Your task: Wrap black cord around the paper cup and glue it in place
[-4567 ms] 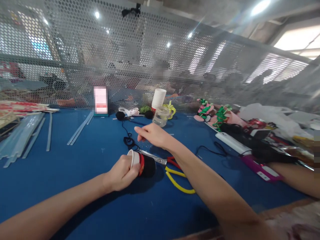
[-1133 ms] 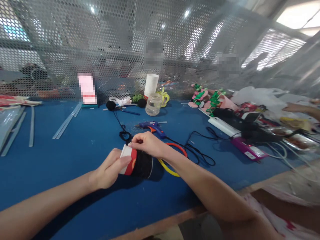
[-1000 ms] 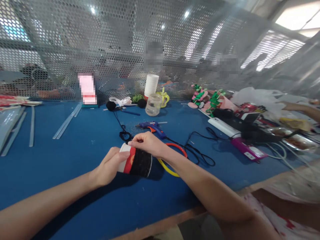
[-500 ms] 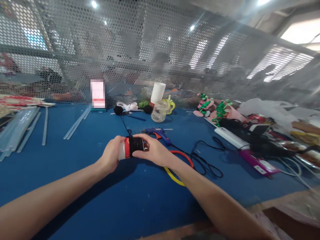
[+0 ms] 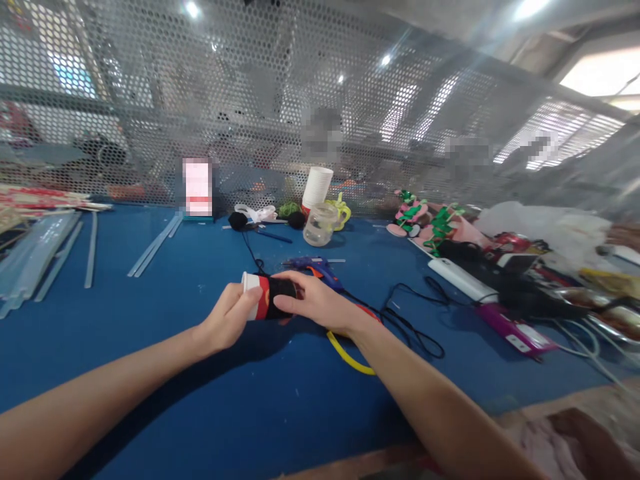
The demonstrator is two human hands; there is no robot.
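A paper cup (image 5: 263, 298), white at its rim with a red band and a black covering over the lower part, lies sideways in the air between my hands. My left hand (image 5: 233, 310) grips it at the white rim end, thumb over the red band. Around the black end curl the fingers and thumb of my right hand (image 5: 313, 300). Just behind that hand rests a blue glue gun (image 5: 320, 268) with an orange trigger. A yellow and red ring (image 5: 350, 355) lies partly hidden under my right forearm.
Clear glue sticks (image 5: 40, 260) lie at left. A phone (image 5: 199, 187), a stack of paper cups (image 5: 318, 187) and a clear plastic jar (image 5: 320, 225) stand by the mesh screen. At right are pink and green craft pieces (image 5: 425, 223), a power strip (image 5: 517, 330) and black cable (image 5: 415, 327).
The cup has shifted slightly right and turned, showing its white rim more. My left thumb now lies across the red band, and my right hand has moved a little right.
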